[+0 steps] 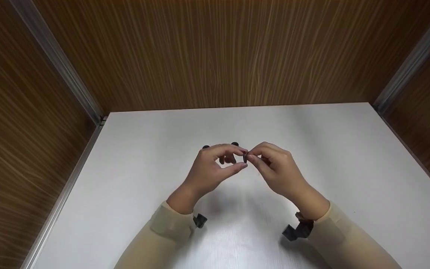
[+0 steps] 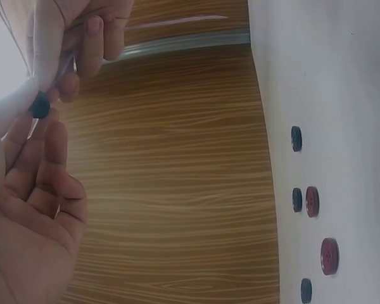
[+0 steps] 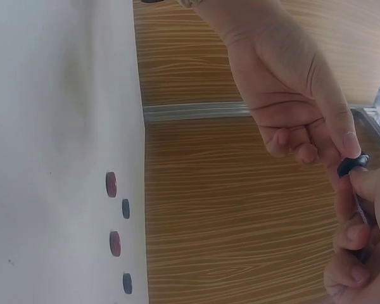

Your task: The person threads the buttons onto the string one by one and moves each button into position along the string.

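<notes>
Pinching a small dark button (image 1: 245, 158) between thumb and forefinger, the left hand (image 1: 215, 164) meets the right hand (image 1: 274, 166), whose fingertips clamp the same button, at frame centre above the white surface (image 1: 349, 157). Blue buttons (image 2: 296, 138) and red buttons (image 2: 329, 256) lie beyond on the surface. No writing is readable anywhere.

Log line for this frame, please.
left hand: pinches dark button | right hand: pinches same button | white table: more buttons
</notes>
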